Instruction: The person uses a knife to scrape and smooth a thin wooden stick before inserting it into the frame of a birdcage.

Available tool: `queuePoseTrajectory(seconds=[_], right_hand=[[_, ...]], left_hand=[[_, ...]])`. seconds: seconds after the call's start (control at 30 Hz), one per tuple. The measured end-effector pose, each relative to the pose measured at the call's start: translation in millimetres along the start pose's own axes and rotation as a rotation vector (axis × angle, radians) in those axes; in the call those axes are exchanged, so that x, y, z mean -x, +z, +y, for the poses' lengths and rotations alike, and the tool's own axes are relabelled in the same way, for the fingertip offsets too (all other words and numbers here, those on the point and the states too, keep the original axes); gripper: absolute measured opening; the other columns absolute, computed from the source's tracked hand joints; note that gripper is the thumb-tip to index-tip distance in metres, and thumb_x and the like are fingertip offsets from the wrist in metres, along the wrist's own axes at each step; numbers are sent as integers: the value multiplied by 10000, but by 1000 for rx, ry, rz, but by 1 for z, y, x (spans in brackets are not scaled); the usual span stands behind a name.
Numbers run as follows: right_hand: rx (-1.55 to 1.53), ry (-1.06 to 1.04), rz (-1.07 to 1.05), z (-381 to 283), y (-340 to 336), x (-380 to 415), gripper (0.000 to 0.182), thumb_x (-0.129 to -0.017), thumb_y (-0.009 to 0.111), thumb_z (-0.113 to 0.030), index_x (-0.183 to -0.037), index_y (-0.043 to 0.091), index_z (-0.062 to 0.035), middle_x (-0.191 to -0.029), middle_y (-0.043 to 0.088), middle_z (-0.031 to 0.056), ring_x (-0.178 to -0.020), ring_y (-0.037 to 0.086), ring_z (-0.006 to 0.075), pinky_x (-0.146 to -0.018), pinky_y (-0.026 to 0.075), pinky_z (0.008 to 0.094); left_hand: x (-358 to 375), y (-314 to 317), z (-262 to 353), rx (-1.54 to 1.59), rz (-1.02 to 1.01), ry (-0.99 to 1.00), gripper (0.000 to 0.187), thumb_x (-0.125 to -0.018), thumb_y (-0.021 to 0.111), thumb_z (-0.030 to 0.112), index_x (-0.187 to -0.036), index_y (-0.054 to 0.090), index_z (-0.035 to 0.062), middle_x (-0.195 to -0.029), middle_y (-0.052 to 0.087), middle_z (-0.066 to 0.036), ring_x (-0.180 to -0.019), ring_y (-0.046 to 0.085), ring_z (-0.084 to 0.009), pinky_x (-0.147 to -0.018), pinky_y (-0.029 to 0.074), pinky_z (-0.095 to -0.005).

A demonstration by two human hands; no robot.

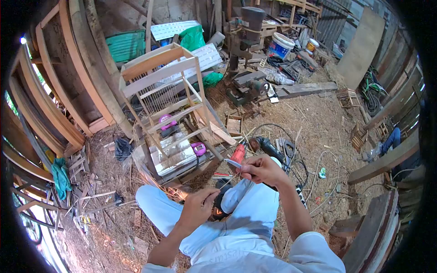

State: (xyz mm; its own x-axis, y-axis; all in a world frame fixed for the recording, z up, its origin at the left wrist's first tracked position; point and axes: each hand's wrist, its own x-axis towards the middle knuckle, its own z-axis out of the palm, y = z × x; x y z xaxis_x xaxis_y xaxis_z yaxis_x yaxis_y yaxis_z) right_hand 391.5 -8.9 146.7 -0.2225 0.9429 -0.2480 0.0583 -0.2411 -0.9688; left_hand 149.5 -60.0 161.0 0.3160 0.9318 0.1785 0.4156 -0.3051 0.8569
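Note:
My right hand [260, 170] is closed around a small knife [234, 163], its pale blade pointing left above my knees. Lower and to the left, my left hand [199, 208] has its fingers pinched together over my lap. A thin sliver seems to run near its fingertips, but I cannot make out what they hold. Beyond my hands stands a wooden frame cage [160, 77] with thin upright bars, on a low wooden bench [170, 157]. A red power tool [238, 153] lies just past the knife, beside a dark green angle grinder [271, 150].
Purple-cased tape measures [198, 149] lie on the bench. A small wooden box [234, 125] sits behind it. Black cables [298, 159] loop over the shavings at right. A bench vise [255, 91], a paint bucket [281, 45] and planks [305, 89] stand farther back.

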Motion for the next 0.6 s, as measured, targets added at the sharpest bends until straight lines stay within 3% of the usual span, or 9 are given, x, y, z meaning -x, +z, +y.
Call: queuePoseTrajectory(seconds=[0.1, 0.13, 0.2, 0.23, 0.27, 0.37, 0.43, 0.53, 0.6], right_hand=[[-102, -126, 519, -7, -71, -4, 166, -872, 571, -162, -939, 662, -40, -615, 529, -25, -471, 435, 35, -402, 315, 180], [-111, -133, 514, -9, -69, -3, 166, -872, 571, -162, -939, 662, -40, -615, 529, -25, -471, 435, 35, -402, 315, 180], [-95, -159, 335, -18, -65, 7, 208, -892, 524, -162, -1022, 646, -54, -613, 515, -27, -479, 445, 46, -402, 332, 191], [-59, -65, 253, -14, -40, 7, 302, -840, 523, -89, -1132, 597, -78, -608, 488, -38, -462, 420, 40, -396, 297, 177], [-88, 55, 182, -24, -5, 12, 372, -895, 545, -154, -1259, 519, -83, -639, 537, -16, -491, 450, 36, -408, 333, 186], [-282, -26, -304, -6, 44, 4, 456, -931, 514, -176, -1361, 395, -85, -661, 524, -15, -475, 373, 34, -408, 287, 191], [-363, -49, -279, 2, 53, -2, 377, -936, 513, -204, -1282, 488, -54, -655, 523, -24, -474, 370, 25, -408, 270, 184], [-289, -61, -231, 1, 48, -6, 231, -926, 540, -199, -978, 646, 0, -633, 522, -11, -447, 339, 29, -391, 243, 189], [-286, -29, -201, 1, 43, -3, 224, -924, 542, -195, -969, 646, -1, -632, 523, -13, -444, 338, 29, -391, 241, 190]], left_hand=[[17, -27, -17, -79, 76, -191, 87, -847, 588, 44, -909, 632, 2, -783, 657, -120, -640, 620, -179, -566, 452, -284], [17, -35, -31, -60, 165, -207, 91, -861, 579, 57, -914, 637, 10, -756, 653, -96, -633, 594, -140, -571, 442, -270], [14, -37, -38, -29, 198, -221, 93, -864, 577, 60, -913, 638, 11, -746, 647, -95, -631, 581, -135, -576, 440, -270], [11, -35, -36, 7, 207, -231, 94, -867, 574, 64, -913, 639, 13, -736, 641, -94, -628, 567, -129, -581, 439, -271], [5, -31, -34, 11, 198, -222, 94, -867, 574, 64, -913, 639, 13, -736, 641, -94, -628, 567, -129, -581, 439, -271], [-14, -7, -21, 6, 194, 47, 117, -870, 571, 84, -923, 635, 2, -663, 615, -81, -552, 545, -153, -542, 429, -303], [-12, -1, -10, -37, 136, -4, 104, -862, 572, 75, -911, 636, 10, -644, 599, -95, -553, 551, -165, -540, 427, -307], [-10, -3, -8, 32, 0, -99, 116, -856, 553, 26, -956, 602, -4, -808, 646, -153, -724, 646, -205, -635, 473, -307], [-8, 5, -16, -9, 79, 11, 105, -852, 560, 35, -935, 618, 8, -758, 635, -137, -649, 613, -199, -587, 455, -304]])
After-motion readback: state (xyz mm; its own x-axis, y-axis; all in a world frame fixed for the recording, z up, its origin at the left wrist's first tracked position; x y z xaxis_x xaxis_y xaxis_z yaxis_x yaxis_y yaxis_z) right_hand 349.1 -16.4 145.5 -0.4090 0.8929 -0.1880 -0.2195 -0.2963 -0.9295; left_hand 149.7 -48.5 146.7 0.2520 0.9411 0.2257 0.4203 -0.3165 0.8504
